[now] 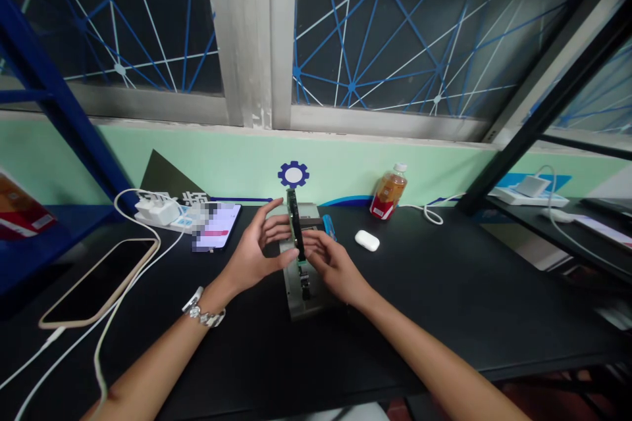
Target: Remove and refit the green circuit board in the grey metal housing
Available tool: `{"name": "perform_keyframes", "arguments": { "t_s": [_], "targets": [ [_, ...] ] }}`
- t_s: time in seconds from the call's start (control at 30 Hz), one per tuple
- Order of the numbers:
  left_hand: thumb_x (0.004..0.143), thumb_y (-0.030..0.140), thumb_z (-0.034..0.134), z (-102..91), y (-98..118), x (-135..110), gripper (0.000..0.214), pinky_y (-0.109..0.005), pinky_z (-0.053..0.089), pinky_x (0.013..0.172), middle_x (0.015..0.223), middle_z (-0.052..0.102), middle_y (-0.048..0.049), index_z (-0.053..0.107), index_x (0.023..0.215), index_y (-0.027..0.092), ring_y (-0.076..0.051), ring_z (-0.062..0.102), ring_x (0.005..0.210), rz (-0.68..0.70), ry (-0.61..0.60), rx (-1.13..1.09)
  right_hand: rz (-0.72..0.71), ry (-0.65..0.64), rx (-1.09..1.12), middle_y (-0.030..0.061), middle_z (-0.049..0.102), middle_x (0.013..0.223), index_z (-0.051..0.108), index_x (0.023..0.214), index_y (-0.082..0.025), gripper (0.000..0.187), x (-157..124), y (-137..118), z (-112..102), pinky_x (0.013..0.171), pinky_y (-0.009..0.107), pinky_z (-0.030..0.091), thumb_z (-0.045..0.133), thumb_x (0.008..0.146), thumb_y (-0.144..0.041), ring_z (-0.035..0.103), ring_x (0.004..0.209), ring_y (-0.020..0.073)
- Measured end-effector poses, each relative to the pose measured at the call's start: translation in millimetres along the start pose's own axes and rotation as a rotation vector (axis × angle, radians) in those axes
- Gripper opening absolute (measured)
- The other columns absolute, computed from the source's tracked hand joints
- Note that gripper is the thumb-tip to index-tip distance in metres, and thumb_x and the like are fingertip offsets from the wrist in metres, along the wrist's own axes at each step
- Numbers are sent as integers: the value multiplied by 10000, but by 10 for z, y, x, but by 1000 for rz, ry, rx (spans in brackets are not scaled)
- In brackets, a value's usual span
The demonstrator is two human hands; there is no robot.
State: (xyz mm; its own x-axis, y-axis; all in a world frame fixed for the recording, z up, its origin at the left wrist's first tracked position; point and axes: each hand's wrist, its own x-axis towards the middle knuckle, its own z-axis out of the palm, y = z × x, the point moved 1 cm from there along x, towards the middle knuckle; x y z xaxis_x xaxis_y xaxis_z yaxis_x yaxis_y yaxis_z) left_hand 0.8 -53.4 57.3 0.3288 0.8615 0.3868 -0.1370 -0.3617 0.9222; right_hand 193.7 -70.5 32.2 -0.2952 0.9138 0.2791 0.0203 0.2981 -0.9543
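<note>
A thin dark board (295, 223) with a green lower edge, which looks like a circuit board, is held upright, edge toward me. Gripping it from the left is my left hand (254, 250), with the thumb near its lower end and the fingers behind. My right hand (338, 270) closes on its right face with bent fingertips. Below both hands lies a flat grey metal case (301, 308) with small dark parts on top. Whether the board is joined to the case I cannot tell. A blue item (329, 229) lies beyond the right fingers, partly hidden.
On the black table (419, 316), a white earbud case (367, 240) and a drink bottle (389, 191) stand to the right. Leftward are a phone (99, 283), a lit phone (217, 227), a power strip (168, 214) and white cables (133, 276). Shelf posts rise both sides.
</note>
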Motion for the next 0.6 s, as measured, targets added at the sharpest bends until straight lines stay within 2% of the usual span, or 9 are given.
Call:
{"name": "perform_keyframes", "arguments": {
  "t_s": [0.07, 0.13, 0.27, 0.33, 0.4, 0.6],
  "targets": [
    [677, 244, 855, 14, 50, -19, 992, -418, 449, 1061, 1402, 524, -158, 303, 1501, 251, -303, 557, 1254, 100, 4, 105, 2, 102, -123, 45, 629, 991, 614, 1065, -214, 278, -3, -28, -22, 798, 288, 469, 616, 914, -447, 593, 874, 169],
    [641, 229, 864, 26, 95, -42, 1050, -449, 424, 1100, 1464, 460, -159, 293, 1522, 247, -339, 487, 1325, 197, -2, 223, 24, 149, -204, 4, 567, 807, 596, 900, -203, 283, -4, -52, -31, 682, 266, 425, 582, 927, -485, 518, 713, 144],
    [632, 239, 852, 52, 152, -85, 977, -547, 343, 1159, 1496, 428, -150, 390, 1493, 243, -390, 403, 1380, 269, -92, 446, 51, 60, -148, -24, 452, 647, 538, 691, -192, 465, 14, -88, -5, 633, 266, 361, 490, 941, -582, 424, 631, 135],
    [647, 231, 840, 68, 162, -98, 911, -570, 322, 1169, 1474, 450, -150, 433, 1463, 243, -391, 395, 1384, 297, -160, 504, 65, 42, -90, -24, 439, 626, 518, 635, -191, 510, 24, -119, 6, 634, 269, 350, 503, 913, -618, 415, 625, 135],
    [676, 206, 815, 78, 154, -105, 890, -571, 339, 1162, 1472, 439, -151, 413, 1467, 260, -380, 399, 1385, 359, -207, 553, 102, 40, -38, -24, 441, 618, 515, 612, -190, 517, 25, -156, 6, 624, 269, 344, 542, 880, -631, 412, 617, 133],
    [731, 112, 736, 74, 57, -99, 906, -566, 393, 1130, 1574, 257, -115, 310, 1484, 380, -361, 311, 1450, 535, -332, 648, 249, 14, 98, -5, 513, 596, 579, 628, -188, 464, -11, -165, -10, 582, 272, 384, 596, 850, -595, 465, 584, 146]
  ]
}}
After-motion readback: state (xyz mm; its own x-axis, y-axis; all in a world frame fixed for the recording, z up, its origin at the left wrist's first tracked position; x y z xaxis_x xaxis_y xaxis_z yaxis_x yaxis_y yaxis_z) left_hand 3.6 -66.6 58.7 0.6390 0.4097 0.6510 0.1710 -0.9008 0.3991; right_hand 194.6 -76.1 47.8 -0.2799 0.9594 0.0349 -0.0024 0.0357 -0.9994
